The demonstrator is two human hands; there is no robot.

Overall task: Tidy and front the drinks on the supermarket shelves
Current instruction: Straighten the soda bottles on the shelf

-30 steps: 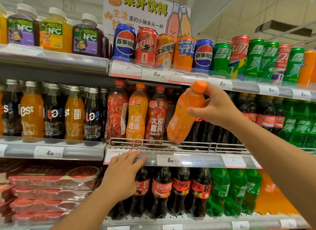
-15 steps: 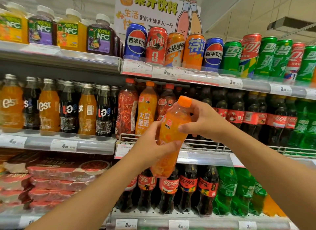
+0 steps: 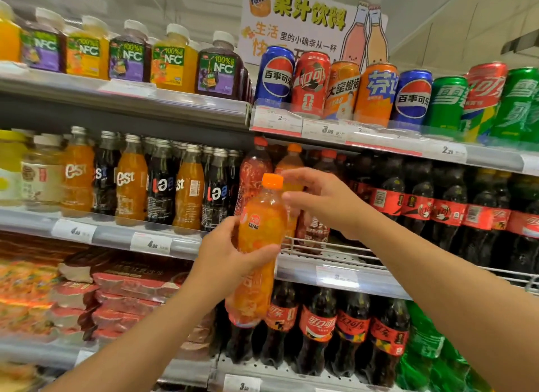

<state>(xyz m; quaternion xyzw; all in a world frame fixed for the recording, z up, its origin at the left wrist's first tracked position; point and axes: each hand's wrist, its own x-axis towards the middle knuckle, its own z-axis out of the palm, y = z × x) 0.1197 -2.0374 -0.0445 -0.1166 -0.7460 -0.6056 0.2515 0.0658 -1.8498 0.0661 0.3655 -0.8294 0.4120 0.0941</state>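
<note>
Head view: my left hand (image 3: 230, 254) now grips the orange bottle (image 3: 258, 246) around its middle, taken over from my right hand (image 3: 323, 205), which has let go and hovers spread beside the cap. The bottle hangs before the middle shelf (image 3: 335, 275) front edge, ready for slotting back label-forward.

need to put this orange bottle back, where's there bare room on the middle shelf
The one gap shows behind the wire rail, between the red-label bottle and the cola bottles, under the right hand. Everywhere else is packed tight. The left hand holds the orange bottle.
</note>
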